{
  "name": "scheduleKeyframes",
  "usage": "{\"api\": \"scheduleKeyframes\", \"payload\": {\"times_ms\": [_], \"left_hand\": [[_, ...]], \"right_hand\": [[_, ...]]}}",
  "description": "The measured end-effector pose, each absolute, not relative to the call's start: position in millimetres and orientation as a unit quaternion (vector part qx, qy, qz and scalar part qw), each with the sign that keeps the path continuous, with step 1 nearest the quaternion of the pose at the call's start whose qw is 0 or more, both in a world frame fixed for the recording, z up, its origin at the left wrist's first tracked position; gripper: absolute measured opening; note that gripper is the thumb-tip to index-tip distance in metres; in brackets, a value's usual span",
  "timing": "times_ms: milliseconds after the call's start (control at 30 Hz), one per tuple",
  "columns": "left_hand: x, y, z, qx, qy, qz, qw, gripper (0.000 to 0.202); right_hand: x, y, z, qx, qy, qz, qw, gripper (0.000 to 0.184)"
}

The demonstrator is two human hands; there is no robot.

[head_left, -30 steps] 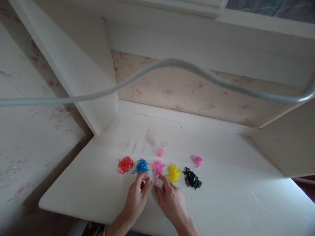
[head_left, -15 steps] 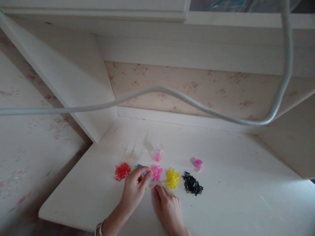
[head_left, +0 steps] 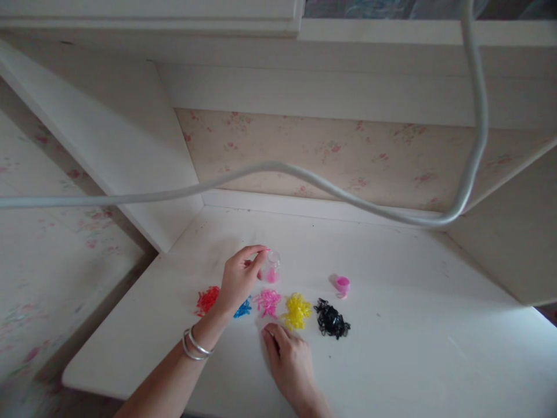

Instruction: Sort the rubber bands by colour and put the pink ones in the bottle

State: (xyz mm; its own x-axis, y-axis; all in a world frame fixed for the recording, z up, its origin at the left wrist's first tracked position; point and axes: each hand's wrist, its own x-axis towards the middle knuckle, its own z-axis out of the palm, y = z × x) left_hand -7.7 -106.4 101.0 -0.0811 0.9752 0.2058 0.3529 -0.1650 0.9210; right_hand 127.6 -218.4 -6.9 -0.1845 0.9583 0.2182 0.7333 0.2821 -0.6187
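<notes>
My left hand [head_left: 241,275] is closed in a pinch on a small pink rubber band [head_left: 267,249], at the mouth of a small clear jar [head_left: 274,259] with pink bands at its bottom. My right hand [head_left: 290,361] rests on the desk, its thumb and fingers pressed together; what they hold, if anything, is too small to make out. Between the hands lies a pile of pink rubber bands [head_left: 268,302]. Yellow bands [head_left: 297,311] are just beyond my right hand. Blue bands [head_left: 242,307] and red bands [head_left: 208,301] lie near my left forearm, partly hidden by it.
To the right are a pile of black bands [head_left: 331,319] and a pink cap [head_left: 343,285] on the white desk [head_left: 404,348]. A grey-white cable [head_left: 274,166] crosses the view in front of the shelf and floral wall.
My left hand has moved away from the pink pile, up to the jar's mouth, with a pink band in its fingertips. My right hand stays near the same spot. The view has shifted slightly.
</notes>
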Motion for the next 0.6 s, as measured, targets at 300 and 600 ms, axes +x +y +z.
{"api": "scheduleKeyframes", "payload": {"times_ms": [300, 600], "left_hand": [[-4.5, -106.3, 100.8, 0.632, 0.562, 0.459, 0.272, 0.027], [-11.8, -107.0, 94.9, 0.677, 0.550, 0.437, 0.221, 0.025]], "right_hand": [[128.3, -218.8, -8.5, -0.576, -0.734, 0.202, 0.298, 0.024], [128.2, -219.3, -4.2, -0.568, -0.736, 0.206, 0.305, 0.026]]}}
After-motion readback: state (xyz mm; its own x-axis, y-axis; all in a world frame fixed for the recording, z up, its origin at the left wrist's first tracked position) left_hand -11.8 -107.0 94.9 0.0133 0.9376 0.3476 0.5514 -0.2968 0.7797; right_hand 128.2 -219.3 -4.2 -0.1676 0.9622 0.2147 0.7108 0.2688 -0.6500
